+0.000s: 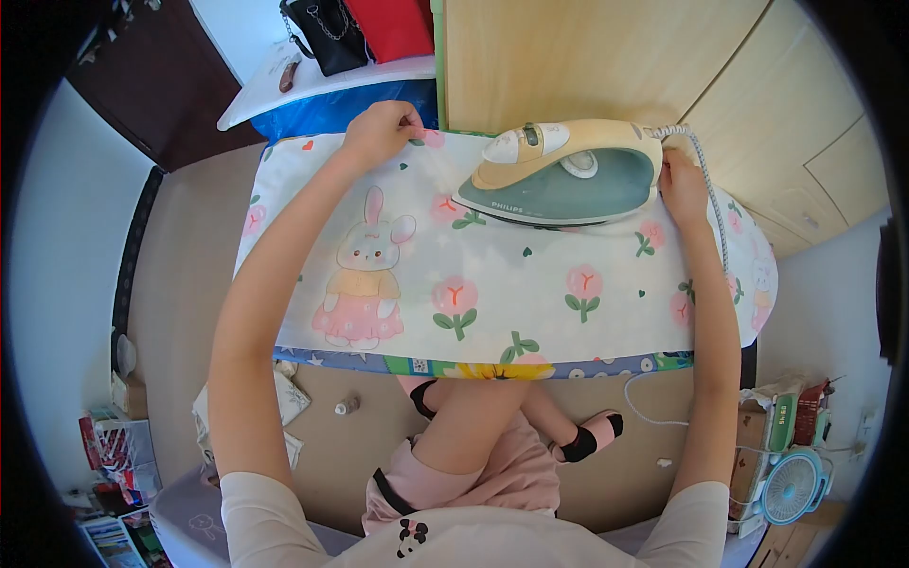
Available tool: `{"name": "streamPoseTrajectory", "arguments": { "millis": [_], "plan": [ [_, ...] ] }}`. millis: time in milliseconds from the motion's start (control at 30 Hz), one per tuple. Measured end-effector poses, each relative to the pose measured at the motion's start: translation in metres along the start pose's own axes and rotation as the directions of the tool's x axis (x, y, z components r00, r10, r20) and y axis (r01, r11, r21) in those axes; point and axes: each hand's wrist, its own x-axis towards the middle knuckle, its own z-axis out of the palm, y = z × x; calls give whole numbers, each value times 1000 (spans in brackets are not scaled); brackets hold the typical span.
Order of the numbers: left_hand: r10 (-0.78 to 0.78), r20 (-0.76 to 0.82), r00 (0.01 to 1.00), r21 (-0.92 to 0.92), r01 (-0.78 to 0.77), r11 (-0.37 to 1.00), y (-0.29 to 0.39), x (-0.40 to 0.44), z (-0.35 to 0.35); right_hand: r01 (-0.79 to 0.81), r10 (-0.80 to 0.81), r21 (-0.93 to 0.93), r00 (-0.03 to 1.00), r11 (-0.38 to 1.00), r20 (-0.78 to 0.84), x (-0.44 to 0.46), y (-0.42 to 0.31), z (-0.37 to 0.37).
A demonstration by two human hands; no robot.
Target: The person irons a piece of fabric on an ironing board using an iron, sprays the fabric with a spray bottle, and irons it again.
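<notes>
A white cloth [530, 303] printed with pink flowers and rabbits lies spread over an ironing board, whose patterned cover [426, 367] shows along the near edge. My left hand [381, 133] pinches the cloth's far edge at the upper left. On the far right part of the cloth rests a cream and green iron [568, 180], its tip pointing left. Just right of the iron's back end is my right hand [684, 185], fingers curled near the cloth's far edge; what they hold is partly hidden. The iron's cord [710, 180] runs down past my right wrist.
Wooden cabinets [568, 57] stand right behind the board. A black bag [327, 38] and a red bag [393, 28] sit on a white surface at the upper left. A small blue fan [793, 486] is at the lower right. My crossed legs are below the board.
</notes>
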Motion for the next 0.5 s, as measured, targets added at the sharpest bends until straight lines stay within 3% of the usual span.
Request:
{"name": "streamPoseTrajectory", "arguments": {
  "millis": [133,233,300,333,400,433,467,500],
  "plan": [
    [-23,-34,999,7,23,1000,8,-1,2,18,-19,-43,1000,999,-16,-1,5,3],
    [-100,27,995,18,100,995,14,-5,-3,89,-95,-72,992,993,-84,-6,8,8],
    [85,-106,991,219,-60,974,15,-19,-6,24,-25,-33,1000,999,-15,-11,13,1],
    [84,-101,991,215,-60,975,11,-27,-7,-41,41,6,998,999,46,-14,13,-3],
    [316,-121,941,160,-295,942,4,-49,-13,-9,5,98,999,995,37,-33,9,-11],
    [326,-90,941,259,-294,920,8,-67,-16,25,-29,190,999,982,17,-45,5,-15],
    [333,-58,941,353,-293,889,16,-89,-19,21,-25,196,1000,980,17,-61,1,-19],
    [344,-27,939,362,-312,879,27,-108,-24,22,-31,52,982,998,186,-77,-2,-24]
  ]
}}
